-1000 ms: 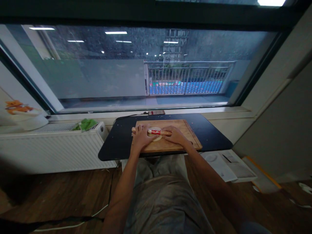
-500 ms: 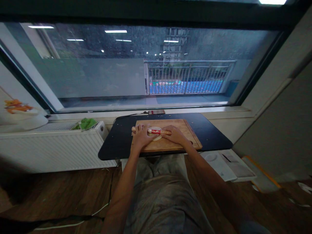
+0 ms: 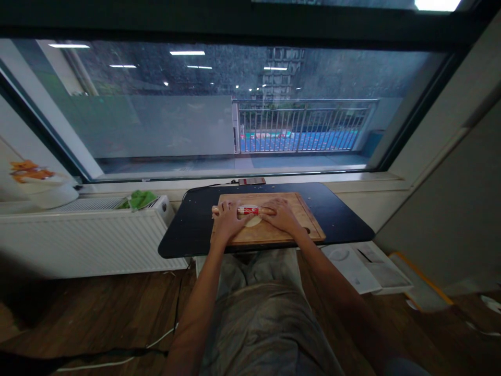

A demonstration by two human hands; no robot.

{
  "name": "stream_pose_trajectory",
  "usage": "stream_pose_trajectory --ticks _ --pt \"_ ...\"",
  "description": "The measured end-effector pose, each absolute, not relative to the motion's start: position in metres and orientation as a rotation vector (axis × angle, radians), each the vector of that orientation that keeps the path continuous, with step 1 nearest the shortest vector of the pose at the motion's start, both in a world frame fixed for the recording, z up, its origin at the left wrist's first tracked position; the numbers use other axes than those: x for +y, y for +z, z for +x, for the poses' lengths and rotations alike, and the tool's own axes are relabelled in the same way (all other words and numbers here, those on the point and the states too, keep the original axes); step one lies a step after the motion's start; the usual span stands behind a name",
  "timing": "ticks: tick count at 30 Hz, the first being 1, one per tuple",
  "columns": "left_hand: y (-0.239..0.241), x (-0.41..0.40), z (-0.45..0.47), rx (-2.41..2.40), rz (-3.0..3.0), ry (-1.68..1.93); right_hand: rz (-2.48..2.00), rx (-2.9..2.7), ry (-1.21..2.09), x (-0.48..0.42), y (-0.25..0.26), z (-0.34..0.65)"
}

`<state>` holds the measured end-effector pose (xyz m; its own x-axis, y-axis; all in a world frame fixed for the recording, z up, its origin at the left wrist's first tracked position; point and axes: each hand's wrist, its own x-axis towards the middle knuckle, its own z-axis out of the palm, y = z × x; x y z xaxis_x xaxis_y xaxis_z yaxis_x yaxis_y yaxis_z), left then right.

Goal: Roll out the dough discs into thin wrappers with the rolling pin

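Observation:
A wooden rolling pin (image 3: 248, 210) with a red label around its middle lies crosswise on a wooden cutting board (image 3: 305, 214). My left hand (image 3: 228, 221) rests over its left end, fingers curled across the wood. On the other end, my right hand (image 3: 280, 215) is closed around the pin. Beneath it shows a pale round of dough (image 3: 254, 221), its near edge sticking out toward me between my hands. The far part of the dough is hidden by the pin.
The board sits on a small black table (image 3: 340, 216) below a wide window. A reddish flat box (image 3: 252, 181) lies at the table's back edge. On the left, a green cloth (image 3: 141, 199) rests on a white radiator (image 3: 86, 237). A white box (image 3: 352, 267) is low on the right.
The rolling pin has shifted slightly away from me over the dough, so more of the near edge shows. Both hands keep their hold on it.

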<state>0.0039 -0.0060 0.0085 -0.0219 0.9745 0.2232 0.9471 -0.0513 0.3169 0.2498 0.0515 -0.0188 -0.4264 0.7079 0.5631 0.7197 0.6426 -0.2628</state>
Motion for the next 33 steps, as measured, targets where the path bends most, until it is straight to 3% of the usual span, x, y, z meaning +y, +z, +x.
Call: stream_pose_trajectory --ticks 33 --pt "0.0093 -0.0056 0.0031 2.122 2.134 0.577 -1.107 -2.243 0.059 0.0484 -0.0168 0.2520"
